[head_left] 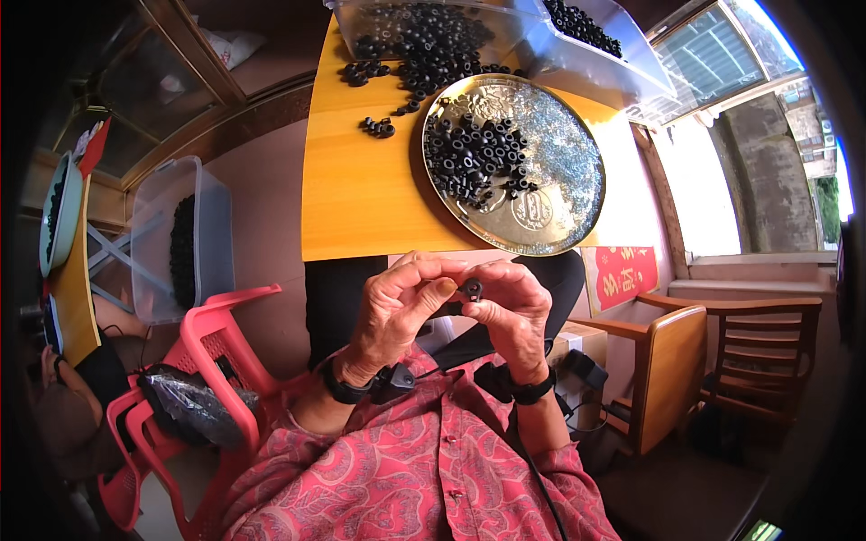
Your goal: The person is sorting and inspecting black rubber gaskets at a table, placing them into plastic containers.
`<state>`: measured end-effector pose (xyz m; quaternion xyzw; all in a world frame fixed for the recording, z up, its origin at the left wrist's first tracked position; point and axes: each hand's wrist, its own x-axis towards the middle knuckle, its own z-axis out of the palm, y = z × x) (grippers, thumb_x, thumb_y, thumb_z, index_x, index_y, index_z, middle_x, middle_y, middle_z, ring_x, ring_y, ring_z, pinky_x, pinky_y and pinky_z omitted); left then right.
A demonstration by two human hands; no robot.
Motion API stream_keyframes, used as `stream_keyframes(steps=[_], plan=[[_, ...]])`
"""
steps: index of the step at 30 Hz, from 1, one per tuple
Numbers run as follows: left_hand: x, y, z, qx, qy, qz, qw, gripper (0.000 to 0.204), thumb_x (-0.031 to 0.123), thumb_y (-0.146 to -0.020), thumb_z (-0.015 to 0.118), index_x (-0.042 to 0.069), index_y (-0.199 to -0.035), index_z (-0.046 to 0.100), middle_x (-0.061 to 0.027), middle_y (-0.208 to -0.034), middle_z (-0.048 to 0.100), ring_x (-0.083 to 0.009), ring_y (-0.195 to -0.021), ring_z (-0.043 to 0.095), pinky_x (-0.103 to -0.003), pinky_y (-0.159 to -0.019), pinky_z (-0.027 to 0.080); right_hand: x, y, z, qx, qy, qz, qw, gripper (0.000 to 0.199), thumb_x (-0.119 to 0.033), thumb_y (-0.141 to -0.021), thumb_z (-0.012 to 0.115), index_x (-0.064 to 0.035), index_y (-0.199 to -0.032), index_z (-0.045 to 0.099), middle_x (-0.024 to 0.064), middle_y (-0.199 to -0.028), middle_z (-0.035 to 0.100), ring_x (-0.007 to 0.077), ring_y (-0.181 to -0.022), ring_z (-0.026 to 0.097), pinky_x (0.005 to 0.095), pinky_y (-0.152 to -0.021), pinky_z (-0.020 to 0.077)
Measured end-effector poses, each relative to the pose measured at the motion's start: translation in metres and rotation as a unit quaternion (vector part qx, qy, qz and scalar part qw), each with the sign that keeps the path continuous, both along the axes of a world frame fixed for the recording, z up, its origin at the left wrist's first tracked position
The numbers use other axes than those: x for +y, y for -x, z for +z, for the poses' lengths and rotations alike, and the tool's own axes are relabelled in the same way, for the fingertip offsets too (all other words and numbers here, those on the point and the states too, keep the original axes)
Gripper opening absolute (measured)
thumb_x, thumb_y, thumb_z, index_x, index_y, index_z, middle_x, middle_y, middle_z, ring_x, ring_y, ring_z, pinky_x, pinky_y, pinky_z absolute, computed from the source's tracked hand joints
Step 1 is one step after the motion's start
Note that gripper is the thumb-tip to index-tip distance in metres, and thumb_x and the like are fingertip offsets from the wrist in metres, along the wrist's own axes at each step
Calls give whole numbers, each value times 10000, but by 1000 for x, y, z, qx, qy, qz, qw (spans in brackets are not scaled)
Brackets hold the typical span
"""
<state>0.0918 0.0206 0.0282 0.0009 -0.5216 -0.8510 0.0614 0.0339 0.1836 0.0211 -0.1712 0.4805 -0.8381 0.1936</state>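
My two hands meet just off the table's near edge. The thumb and fingers of my right hand point(514, 311) pinch a small black ring-shaped part point(472, 288), its hole facing up toward me. Close against it, my left hand point(406, 298) has its thumb and forefinger pressed together; whatever lies between them is too small or hidden. Beyond my hands a round metal tray point(505, 236) overhangs the table edge slightly. On its left side lies a heap of black ring parts point(474, 153), and tiny shiny pieces point(559, 153) spread over its right side.
Loose black parts point(379, 128) lie on the yellow table point(361, 198) left of the tray. Clear bins point(595, 77) with black parts stand at the back. A pink plastic chair point(216, 361), another bin point(149, 234) and a person's arm point(77, 388) are left; wooden chairs point(672, 379) stand right.
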Motion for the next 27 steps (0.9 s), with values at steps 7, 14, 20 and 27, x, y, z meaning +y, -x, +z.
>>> stream_keyframes(steps=[7, 14, 20, 27], plan=[[10, 1, 15, -89, 2, 14, 996, 236, 85, -942, 619, -1, -1161, 638, -45, -1008, 676, -78, -806, 623, -211, -694, 527, 3, 1, -2, 41, -9, -19, 999, 387, 133, -731, 733, 18, -1091, 649, 139, -1075, 654, 197, -988, 635, 317, -861, 541], [17, 3, 21, -94, -60, -1, 994, 288, 38, -930, 615, -3, -1215, 620, -77, -1056, 675, -93, -864, 618, -218, -749, 507, 6, -1, 13, 43, 10, -18, 999, 384, 134, -748, 718, 16, -1105, 640, 175, -1107, 640, 207, -950, 639, 311, -777, 566], [20, 8, 19, -15, 91, 12, 996, 272, 26, -927, 619, 17, -1197, 653, -11, -989, 659, -53, -877, 603, -202, -739, 539, 7, 0, 7, 116, -14, -98, 988, 383, 126, -723, 747, 9, -1071, 637, 134, -1072, 625, 184, -888, 633, 289, -749, 554], [29, 9, 24, -58, 18, 6, 998, 203, 37, -932, 615, -12, -1124, 659, -48, -955, 678, -103, -833, 669, -222, -740, 566, 13, -6, 8, 156, -65, -176, 970, 249, 108, -669, 796, 6, -857, 668, 92, -986, 607, 183, -902, 626, 298, -780, 552]])
